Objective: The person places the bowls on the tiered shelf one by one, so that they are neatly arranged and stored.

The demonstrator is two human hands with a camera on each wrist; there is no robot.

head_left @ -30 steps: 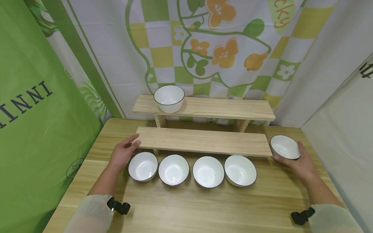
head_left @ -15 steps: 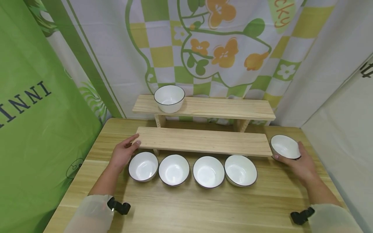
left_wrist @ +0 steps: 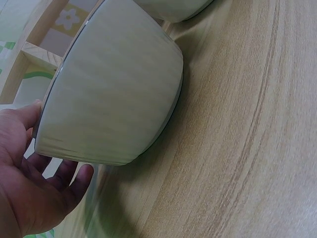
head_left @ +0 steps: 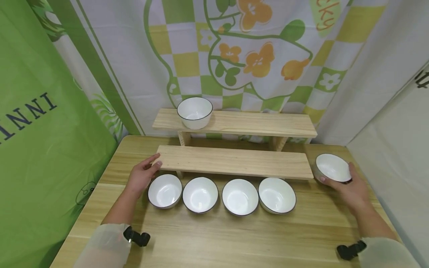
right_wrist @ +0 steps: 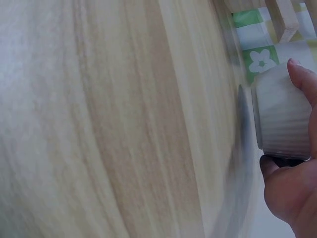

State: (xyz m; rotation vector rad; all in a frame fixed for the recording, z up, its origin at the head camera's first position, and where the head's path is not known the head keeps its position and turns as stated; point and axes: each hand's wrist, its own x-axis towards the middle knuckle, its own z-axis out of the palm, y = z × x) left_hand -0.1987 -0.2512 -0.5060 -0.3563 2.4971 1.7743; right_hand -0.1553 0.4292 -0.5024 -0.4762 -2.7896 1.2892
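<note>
In the head view my right hand (head_left: 352, 190) grips a white bowl (head_left: 333, 168) with a dark rim, just off the right end of the lower wooden shelf (head_left: 234, 162). The thumb lies on the bowl's near side and the fingers wrap its right side. In the right wrist view this bowl (right_wrist: 282, 111) is tilted, held between thumb and fingers. My left hand (head_left: 142, 176) holds the left end of the lower shelf, thumb at the board's edge. The left wrist view shows that hand (left_wrist: 37, 188) partly behind a nearby bowl (left_wrist: 116, 84).
Several like bowls (head_left: 200, 195) stand in a row on the wooden table (head_left: 214, 238) before the lower shelf. Another bowl (head_left: 195, 112) sits left on the upper shelf (head_left: 261, 124). A patterned curtain (head_left: 187, 63) hangs behind, and a green cloth (head_left: 40, 149) on the left.
My right hand has shifted slightly to the right with the bowl, widening the gap to the shelf's end. The left hand and the other bowls stay put.
</note>
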